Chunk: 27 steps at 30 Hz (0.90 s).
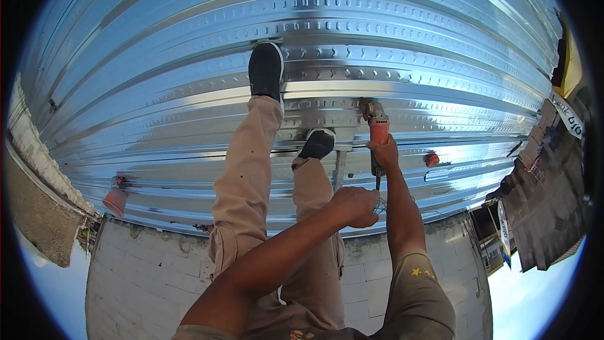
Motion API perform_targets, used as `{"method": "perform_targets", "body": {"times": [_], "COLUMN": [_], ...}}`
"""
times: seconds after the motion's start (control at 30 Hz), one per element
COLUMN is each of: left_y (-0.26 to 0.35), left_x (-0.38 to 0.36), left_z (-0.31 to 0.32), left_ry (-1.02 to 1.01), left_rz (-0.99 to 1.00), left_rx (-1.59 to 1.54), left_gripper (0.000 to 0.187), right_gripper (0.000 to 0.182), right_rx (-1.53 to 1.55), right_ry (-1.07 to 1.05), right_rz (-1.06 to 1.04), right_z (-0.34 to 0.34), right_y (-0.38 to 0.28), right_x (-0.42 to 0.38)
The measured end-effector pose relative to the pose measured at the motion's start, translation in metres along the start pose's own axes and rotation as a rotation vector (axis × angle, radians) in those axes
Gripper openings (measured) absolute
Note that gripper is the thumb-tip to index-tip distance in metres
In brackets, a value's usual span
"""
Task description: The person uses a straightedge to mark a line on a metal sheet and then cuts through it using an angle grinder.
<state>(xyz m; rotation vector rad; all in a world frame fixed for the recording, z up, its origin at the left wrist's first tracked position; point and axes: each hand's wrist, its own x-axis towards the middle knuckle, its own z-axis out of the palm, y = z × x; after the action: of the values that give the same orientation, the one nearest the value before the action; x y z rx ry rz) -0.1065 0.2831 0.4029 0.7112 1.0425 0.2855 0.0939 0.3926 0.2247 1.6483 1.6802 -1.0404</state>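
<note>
A red angle grinder (pixel 379 131) stands out just right of centre, over a wide, shiny spread of ribbed metal sheets (pixel 402 44), its dark gear head (pixel 372 111) pointing away from the wearer. We see the right hand (pixel 385 153) wrapped around the grinder's body, holding it firmly; gripping there probably lets one hand bear the weight and aim the head. A black cord (pixel 378 182) leaves the tool's rear and runs down to the left hand (pixel 356 206), which crosses over from the left with its fingers curled in. We take it that this hand is there to manage the cord, near some thin, tangled wire (pixel 381 205), but its back hides the fingers, so we cannot tell whether they grip anything.

Further out, one dark shoe (pixel 266 70) is planted well forward and the other shoe (pixel 318 143) nearer, perhaps a staggered stance for balance on the ribs. A small red object (pixel 431 159) lies to the right and a red, tub-like object (pixel 115 200) far left; we cannot identify either. Behind the legs is a pale block wall (pixel 145 264). Lettering on a banner (pixel 567 115) is warped by the lens. We cannot make out the grinder's disc, or whether the head touches the metal.
</note>
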Motion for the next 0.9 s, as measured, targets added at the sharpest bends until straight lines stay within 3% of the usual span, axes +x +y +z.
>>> {"method": "perform_targets", "body": {"times": [0.9], "left_y": [0.012], "left_x": [-0.005], "left_z": [-0.018], "left_ry": [-0.011], "left_rz": [0.045], "left_rx": [-0.009], "left_gripper": [0.041], "right_gripper": [0.053], "right_rx": [-0.025], "right_ry": [-0.096], "right_rz": [-0.026], "right_z": [-0.019], "right_y": [-0.033], "right_x": [0.000]}}
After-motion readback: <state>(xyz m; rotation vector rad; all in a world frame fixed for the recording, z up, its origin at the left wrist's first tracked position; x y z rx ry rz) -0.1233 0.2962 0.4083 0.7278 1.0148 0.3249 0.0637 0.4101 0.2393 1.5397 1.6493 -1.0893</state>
